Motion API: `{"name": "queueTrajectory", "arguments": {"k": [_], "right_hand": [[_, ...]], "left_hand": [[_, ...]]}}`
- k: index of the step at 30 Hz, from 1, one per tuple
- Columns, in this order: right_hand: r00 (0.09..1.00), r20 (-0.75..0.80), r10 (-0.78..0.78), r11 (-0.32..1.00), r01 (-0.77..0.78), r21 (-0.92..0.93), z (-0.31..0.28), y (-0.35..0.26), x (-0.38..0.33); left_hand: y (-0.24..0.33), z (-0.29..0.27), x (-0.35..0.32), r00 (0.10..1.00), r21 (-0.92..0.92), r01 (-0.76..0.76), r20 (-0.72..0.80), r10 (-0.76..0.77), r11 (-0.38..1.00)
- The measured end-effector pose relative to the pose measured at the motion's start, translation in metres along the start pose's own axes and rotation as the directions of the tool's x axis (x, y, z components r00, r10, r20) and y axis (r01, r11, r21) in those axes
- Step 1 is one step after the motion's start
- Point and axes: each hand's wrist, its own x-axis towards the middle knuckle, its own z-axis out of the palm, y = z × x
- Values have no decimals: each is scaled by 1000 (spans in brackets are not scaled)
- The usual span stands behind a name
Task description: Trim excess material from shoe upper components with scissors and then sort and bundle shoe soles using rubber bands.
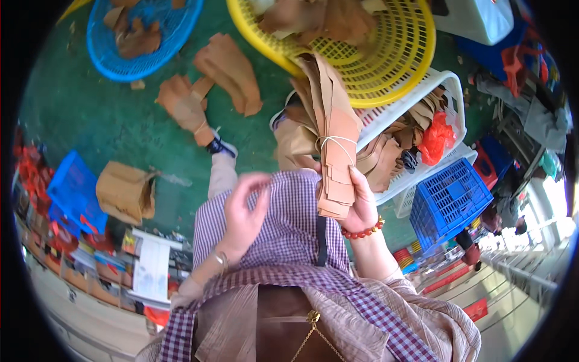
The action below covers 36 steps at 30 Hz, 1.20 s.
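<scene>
My right hand (364,202) is closed around the lower end of a long bundle of tan, leather-like cut pieces (338,120), held over my lap. A thin pale band (338,140) circles the bundle around its middle. The pieces lie stacked, their lower ends stepped and their upper ends fanning apart. My left hand (246,211) is raised over the checked apron (289,193), apart from the bundle. Its fingers are loosely bent, slightly blurred, with nothing visible in them. More tan bundles (229,69) lie on the green floor beyond my feet.
A yellow basket (386,78) and a blue basket (145,71), both with tan pieces inside, stand ahead. To the right are a white crate (458,99) of pieces, a red plastic bag (436,137) and a blue crate (451,202). A cardboard box (123,192) sits left.
</scene>
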Motion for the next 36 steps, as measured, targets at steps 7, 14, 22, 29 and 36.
{"name": "queueTrajectory", "arguments": {"k": [7,14,22,29,36], "right_hand": [[981,121,155,952,-181,246,28,67,-9],[971,176,163,842,-230,488,41,91,-17],[974,-113,195,834,-225,-504,30,168,2],[950,-129,285,492,-260,-831,-36,205,-2],[932,-126,339,270,-224,-936,-50,205,5]], "left_hand": [[-39,-39,18,968,-284,227,173,-183,931],[-125,-172,64,856,114,140,485,-178,984],[-145,-144,-23,668,-639,743,724,-171,200],[-162,-89,-16,679,-855,498,488,-549,-144],[-206,-114,5,722,-887,458,330,-608,61]]}}
